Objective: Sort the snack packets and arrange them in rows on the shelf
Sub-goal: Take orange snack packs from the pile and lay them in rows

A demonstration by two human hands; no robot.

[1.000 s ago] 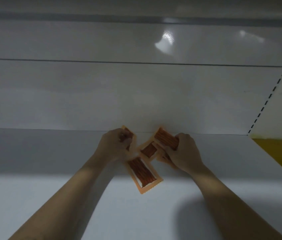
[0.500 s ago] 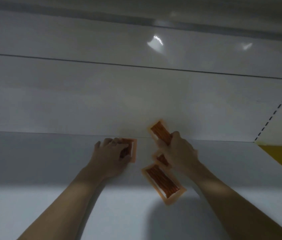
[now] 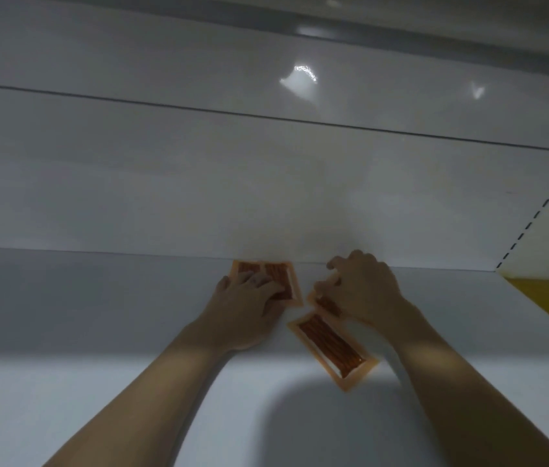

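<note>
My L hand [image 3: 249,293] lies flat, fingers straight, pressing the back packets [image 3: 289,281] against the back wall [image 3: 165,197]. R hand [image 3: 364,291] curls round the middle packet [image 3: 327,303], mostly hidden. The front packet [image 3: 332,348] lies loose on the shelf [image 3: 97,332], long axis diagonal, back-left to front-right.

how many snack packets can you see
4 packets: two side by side under the left hand at the back wall, one under the right hand, one loose in front. Others may be hidden.
</note>
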